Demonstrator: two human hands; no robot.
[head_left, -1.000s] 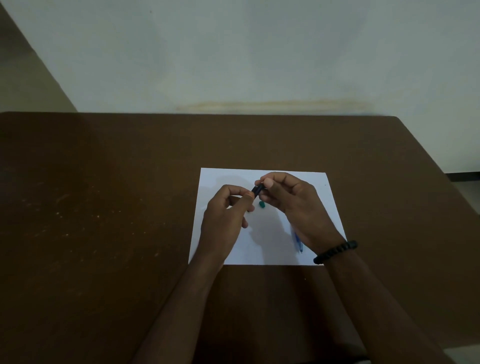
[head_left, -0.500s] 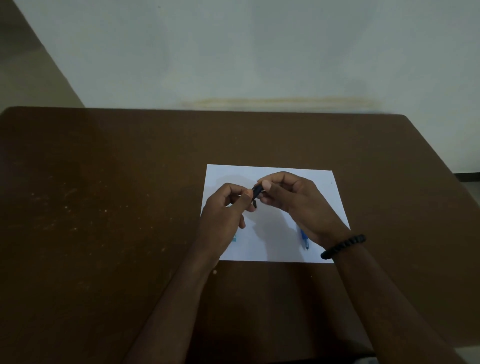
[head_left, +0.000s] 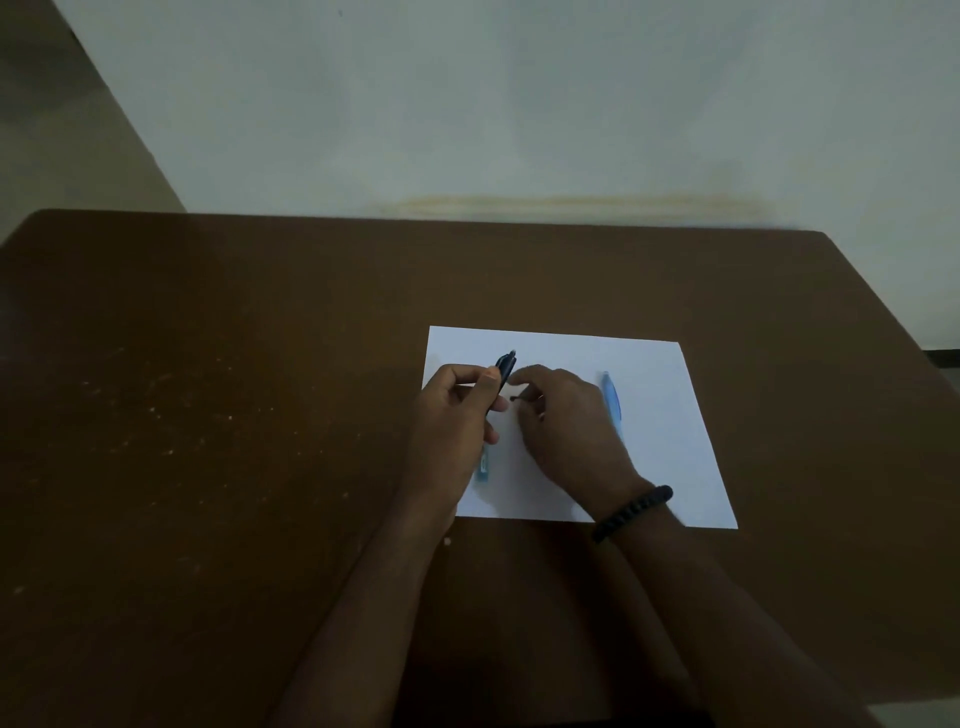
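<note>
Head view: the left hand (head_left: 457, 415) grips a dark-topped blue pen (head_left: 505, 366) above the white paper (head_left: 670, 447) on the brown table (head_left: 208, 415). Just beside it, the right hand (head_left: 566, 423) pinches a small dark piece (head_left: 515, 399). A second blue pen (head_left: 612, 402) lies on the paper.

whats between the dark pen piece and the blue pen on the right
In the head view, the right hand, pinching a thin dark part, sits between them over the paper.
</note>
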